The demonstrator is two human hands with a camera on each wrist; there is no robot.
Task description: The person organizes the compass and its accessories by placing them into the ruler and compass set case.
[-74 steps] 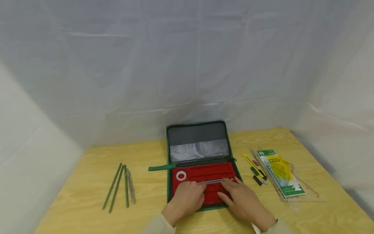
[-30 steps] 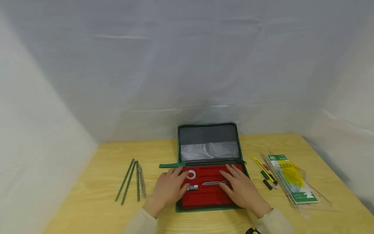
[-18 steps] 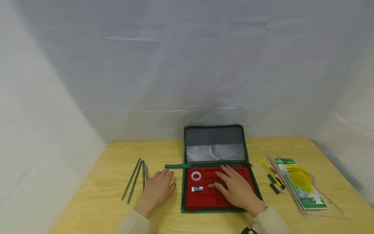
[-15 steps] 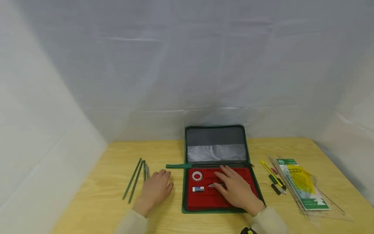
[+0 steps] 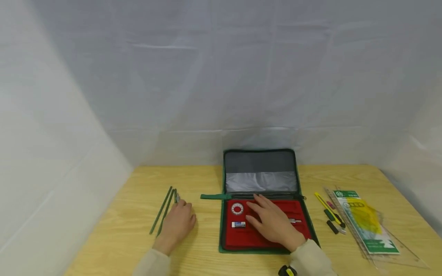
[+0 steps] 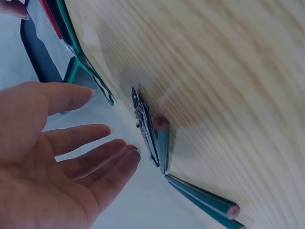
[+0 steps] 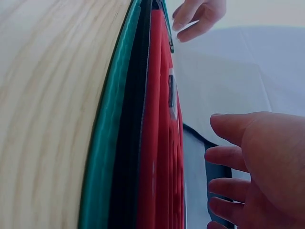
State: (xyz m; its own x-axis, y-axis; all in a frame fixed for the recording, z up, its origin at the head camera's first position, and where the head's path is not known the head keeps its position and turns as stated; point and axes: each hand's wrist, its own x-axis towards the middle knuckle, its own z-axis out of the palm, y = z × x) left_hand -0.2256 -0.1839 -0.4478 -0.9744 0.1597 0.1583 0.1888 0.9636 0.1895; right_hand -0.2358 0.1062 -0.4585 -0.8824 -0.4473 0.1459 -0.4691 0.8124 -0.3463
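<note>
In the head view my left hand (image 5: 177, 223) hovers at the green pencils (image 5: 160, 211) on the left of the table. It hides most of the metal compass (image 6: 144, 126), which the left wrist view shows beside one pencil, apart from the spread fingers. My right hand (image 5: 271, 221) is over the red tray (image 5: 246, 239) of the unzipped case, fingers spread and holding nothing. Set in that tray are an eraser (image 5: 238, 224), a white ring (image 5: 233, 209) and a slim metal tool (image 5: 295, 220), which the right hand partly covers.
On the right lie a yellow utility knife (image 5: 324, 203), a dark green block (image 5: 329, 214), a black piece (image 5: 332, 227), and a green-white packet (image 5: 381, 245) on clear rulers. The case's grey lid (image 5: 260, 163) stands up at the back; a green strap (image 5: 212, 196) sticks out left.
My left hand has left the case and moved left to the pencils and compass. The right hand has stayed over the tray, shifting slightly left. The eraser and metal tool have come into view.
</note>
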